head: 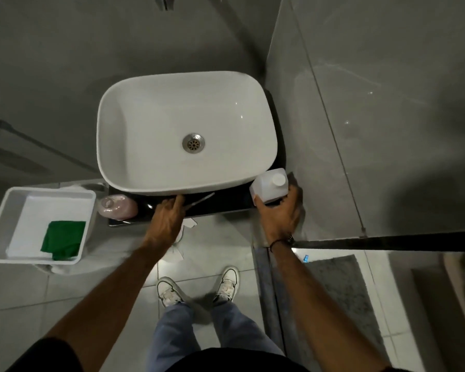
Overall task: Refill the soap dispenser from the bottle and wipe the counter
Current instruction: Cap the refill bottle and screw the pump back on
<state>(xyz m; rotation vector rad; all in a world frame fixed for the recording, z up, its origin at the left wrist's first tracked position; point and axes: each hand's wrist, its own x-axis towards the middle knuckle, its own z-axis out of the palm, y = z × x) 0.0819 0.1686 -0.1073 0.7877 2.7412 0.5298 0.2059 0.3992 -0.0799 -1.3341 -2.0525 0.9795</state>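
The right hand (278, 213) clasps the white square plastic bottle (269, 185) on the glossy black counter (226, 204); the left hand (167, 214) rests there with fingers loosely spread, beside the pink soap dispenser (117, 207).

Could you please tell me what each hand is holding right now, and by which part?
The right hand grips the white refill bottle around its lower body, cap still on. The left hand holds nothing; its fingertips rest on the dark counter.

The tap (164, 1) is running off the top edge. The right hand (278, 213) is covering the white bottle's (269, 183) lower body, while the sink basin (185, 132) is overhanging the dark counter (220, 204).
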